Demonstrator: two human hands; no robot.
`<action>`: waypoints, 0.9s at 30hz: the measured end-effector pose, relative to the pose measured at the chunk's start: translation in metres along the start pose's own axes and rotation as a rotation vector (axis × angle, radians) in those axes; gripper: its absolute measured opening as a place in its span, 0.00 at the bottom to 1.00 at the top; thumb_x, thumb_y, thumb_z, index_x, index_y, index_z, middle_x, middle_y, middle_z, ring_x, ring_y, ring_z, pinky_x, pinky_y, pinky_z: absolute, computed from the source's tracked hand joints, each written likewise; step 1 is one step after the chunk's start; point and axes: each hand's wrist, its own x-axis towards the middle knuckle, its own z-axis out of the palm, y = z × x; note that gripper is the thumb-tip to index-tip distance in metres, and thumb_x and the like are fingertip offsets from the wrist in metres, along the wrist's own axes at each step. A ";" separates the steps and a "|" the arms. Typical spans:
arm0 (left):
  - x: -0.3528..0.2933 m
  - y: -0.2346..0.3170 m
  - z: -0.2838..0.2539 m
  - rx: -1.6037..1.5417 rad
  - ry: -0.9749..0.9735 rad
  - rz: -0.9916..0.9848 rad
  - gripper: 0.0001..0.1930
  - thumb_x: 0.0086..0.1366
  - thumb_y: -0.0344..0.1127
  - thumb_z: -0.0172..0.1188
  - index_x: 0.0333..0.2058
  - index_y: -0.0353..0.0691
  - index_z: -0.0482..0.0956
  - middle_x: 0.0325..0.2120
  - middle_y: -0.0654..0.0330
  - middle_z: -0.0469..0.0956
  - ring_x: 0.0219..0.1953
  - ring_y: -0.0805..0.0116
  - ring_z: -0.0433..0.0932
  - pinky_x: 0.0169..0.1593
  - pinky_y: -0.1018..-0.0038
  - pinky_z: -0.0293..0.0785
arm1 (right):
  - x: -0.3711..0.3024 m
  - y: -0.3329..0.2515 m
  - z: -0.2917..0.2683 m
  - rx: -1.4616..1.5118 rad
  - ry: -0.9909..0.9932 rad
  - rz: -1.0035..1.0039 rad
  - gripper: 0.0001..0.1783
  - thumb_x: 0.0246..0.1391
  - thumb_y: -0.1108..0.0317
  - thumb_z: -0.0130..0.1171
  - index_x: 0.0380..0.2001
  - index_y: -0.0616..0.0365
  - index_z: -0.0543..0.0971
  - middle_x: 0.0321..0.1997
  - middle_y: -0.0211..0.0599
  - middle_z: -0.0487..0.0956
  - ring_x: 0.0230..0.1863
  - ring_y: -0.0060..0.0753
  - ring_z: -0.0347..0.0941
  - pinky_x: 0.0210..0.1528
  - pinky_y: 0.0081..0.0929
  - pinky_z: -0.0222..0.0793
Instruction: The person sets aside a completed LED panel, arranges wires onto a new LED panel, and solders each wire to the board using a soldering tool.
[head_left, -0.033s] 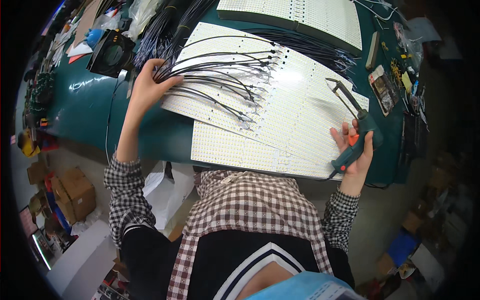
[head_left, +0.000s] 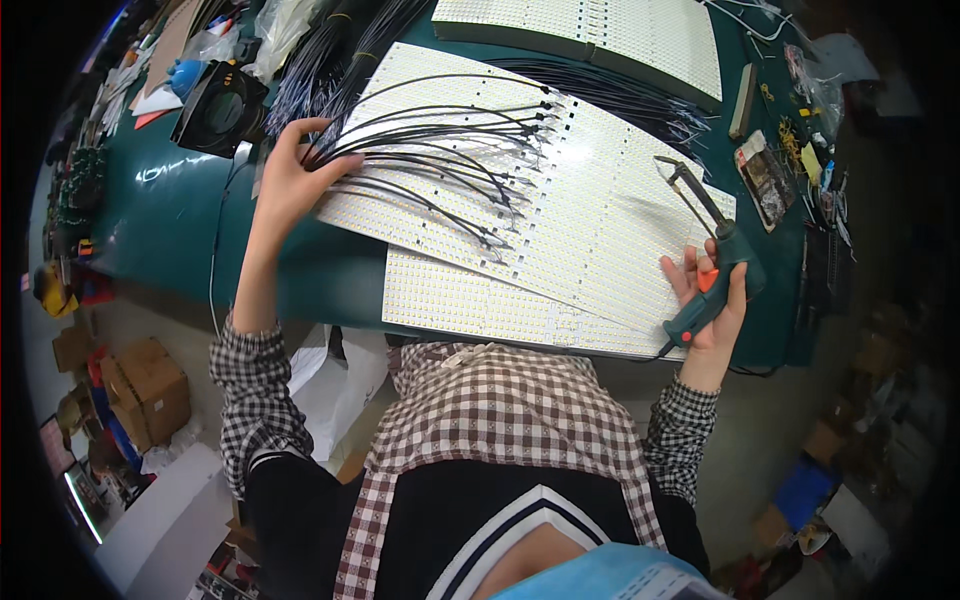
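Note:
My left hand (head_left: 295, 185) is closed round a bunch of black cables (head_left: 440, 128) at the left of the bench. Their far ends fan out to the right and meet a row of points near the middle of a white LED board (head_left: 590, 200), which lies tilted over a second white LED board (head_left: 470, 293). In my right hand (head_left: 722, 315) is a green pistol-shaped soldering gun (head_left: 738, 262) with an orange trigger. Its thin tip (head_left: 668, 165) points up and to the left, over the right part of the upper board.
A stack of white LED boards (head_left: 600, 40) stands at the back. Bundles of dark cables (head_left: 340, 60) lie behind my left hand, beside a black fan-like device (head_left: 222, 110). On the right sit a dirty-looking tray (head_left: 768, 185) and a small bar (head_left: 743, 100). A cardboard box (head_left: 145, 390) is below left.
The upper LED board and my left hand with the cables have shifted very slightly to the left. The soldering gun stays almost where it was.

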 end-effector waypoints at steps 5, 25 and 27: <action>-0.042 0.010 -0.012 -0.319 -0.029 -0.047 0.19 0.55 0.25 0.64 0.46 0.28 0.72 0.32 0.63 0.78 0.32 0.80 0.75 0.38 0.85 0.70 | -0.003 -0.012 0.008 0.020 -0.025 0.023 0.29 0.55 0.50 0.56 0.49 0.63 0.68 0.33 0.37 0.78 0.53 0.38 0.69 0.62 0.60 0.54; -0.045 -0.068 -0.085 0.612 -0.216 0.129 0.21 0.52 0.25 0.60 0.48 0.35 0.71 0.42 0.50 0.74 0.43 0.60 0.75 0.47 0.69 0.70 | 0.013 0.002 -0.008 -0.045 -0.053 -0.058 0.29 0.57 0.55 0.56 0.49 0.71 0.67 0.40 0.45 0.77 0.53 0.43 0.69 0.65 0.58 0.51; -0.069 -0.054 -0.065 1.036 0.115 0.286 0.20 0.52 0.26 0.60 0.46 0.39 0.73 0.43 0.53 0.73 0.48 0.53 0.72 0.52 0.65 0.68 | 0.007 0.003 -0.008 -0.012 0.037 -0.076 0.29 0.56 0.55 0.56 0.49 0.71 0.67 0.43 0.46 0.76 0.53 0.42 0.69 0.64 0.58 0.53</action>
